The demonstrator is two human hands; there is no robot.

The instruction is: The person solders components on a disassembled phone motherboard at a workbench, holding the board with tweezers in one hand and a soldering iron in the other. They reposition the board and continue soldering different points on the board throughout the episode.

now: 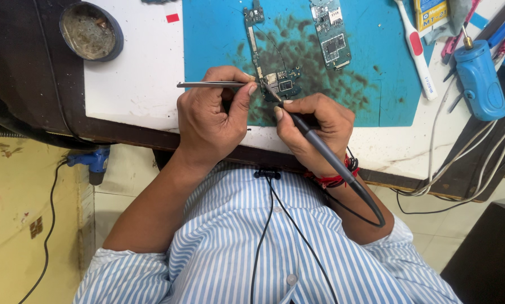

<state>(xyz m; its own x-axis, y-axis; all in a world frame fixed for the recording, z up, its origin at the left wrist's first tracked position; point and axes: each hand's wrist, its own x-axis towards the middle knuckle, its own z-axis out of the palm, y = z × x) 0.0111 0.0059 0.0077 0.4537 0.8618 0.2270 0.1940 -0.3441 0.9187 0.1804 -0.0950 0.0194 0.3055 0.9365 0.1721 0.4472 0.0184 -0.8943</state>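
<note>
Nearest: blue-and-white striped shirt (247, 247) fills the lower frame, with a thin black cable (264, 225) running down its front.
Left hand: left hand (210, 121) sits at the centre of the view, fingers curled shut, thumb and forefinger pinched on metal tweezers (210, 84).
Tweezers: lie level, blunt end pointing to 9 o'clock, tips at 3 o'clock touching the long circuit board (269, 62).
Right hand: right hand (314, 132) lies just beside the left one at its 3 o'clock, fingers closed like a pen grip around a black soldering iron (331, 160).
Soldering iron: tip points to 11 o'clock and meets the board just beside the tweezer tips; the handle slants away to 5 o'clock past the wrist, where its cord loops back.
Wrist: red thread band (337, 179) wraps the right wrist.
Long circuit board: lies on the blue work mat (219, 39), at 12 o'clock from both hands, its near end between the fingertips, its far end reaching the top edge.
Second circuit board: a shorter circuit board (331, 34) lies on the mat at 1 o'clock from the hands, apart from the long one.
Mat: dark scorched stains spread around the long board.
Desk: white desk (134, 79) carries the mat; its dark edge runs under both forearms.
Round tin: a shallow round tin (89, 31) stands at 10 o'clock, well apart from the hands.
White brush: a white toothbrush (416, 50) with a red patch lies at 2 o'clock on the mat's right edge.
Blue tool: a blue cylindrical tool (480, 79) rests further out at 2 o'clock, among grey wires (472, 163).
</note>
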